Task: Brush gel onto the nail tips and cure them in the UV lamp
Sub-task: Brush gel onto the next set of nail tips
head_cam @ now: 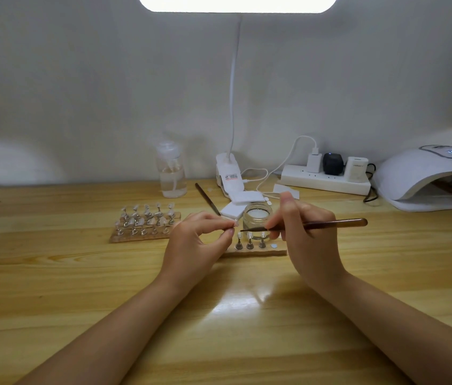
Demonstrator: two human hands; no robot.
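While the left hand (201, 240) pinches 1 small clear nail tip (235, 224), the right hand (301, 226) holds the long brown wooden brush (316, 225) flat, its point just right of the tip.

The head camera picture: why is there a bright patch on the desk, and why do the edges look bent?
In the head view, the glowing white lamp panel overhead reflects as glare on the glossy wooden desk; the wide-angle lens bows the desk's far edge, and the clear plastic bottle looks softly blurred.

Wooden table (52, 287) with UV lamp (424, 176)
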